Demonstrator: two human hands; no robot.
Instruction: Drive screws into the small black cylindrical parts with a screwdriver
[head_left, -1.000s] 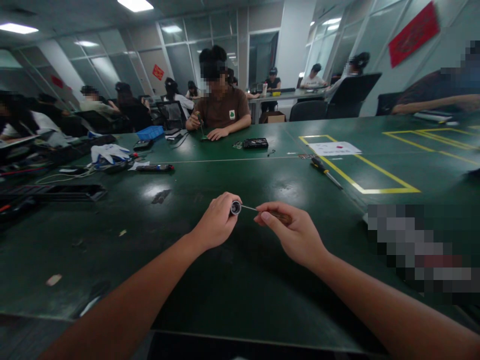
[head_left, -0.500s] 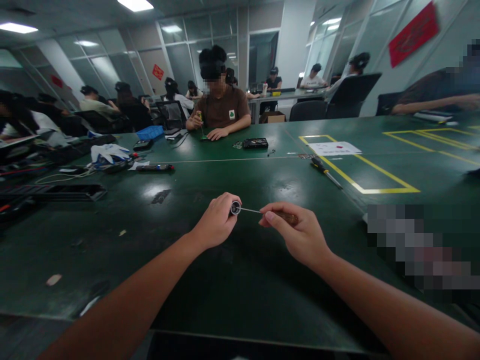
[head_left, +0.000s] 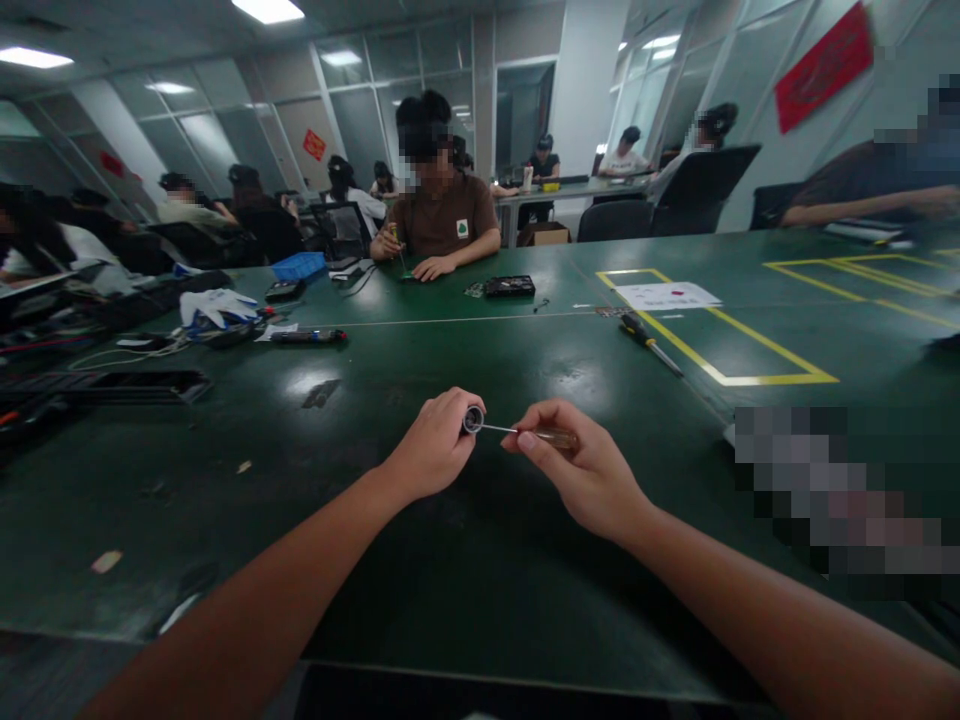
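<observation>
My left hand (head_left: 435, 445) is wrapped round a small dark cylinder (head_left: 472, 419), whose round, silver-rimmed open end faces right. Most of its body is hidden in the palm. My right hand (head_left: 574, 460) grips a screwdriver (head_left: 559, 438) by its brownish see-through handle. Its thin metal shaft points left, and the tip reaches the cylinder's open end; how deep it sits I cannot tell. Both hands are above the green table (head_left: 420, 620).
A larger black-and-yellow screwdriver (head_left: 651, 343) lies beyond my right hand, near a paper sheet (head_left: 667, 296). White gloves (head_left: 217, 308) and a pen-like tool (head_left: 309, 337) lie to the left. Across the table, a person in brown (head_left: 442, 215) works with a screwdriver.
My right hand has moved left with the screwdriver, closer to the cylinder, so less of the shaft shows between the hands. My left hand stays nearly still.
</observation>
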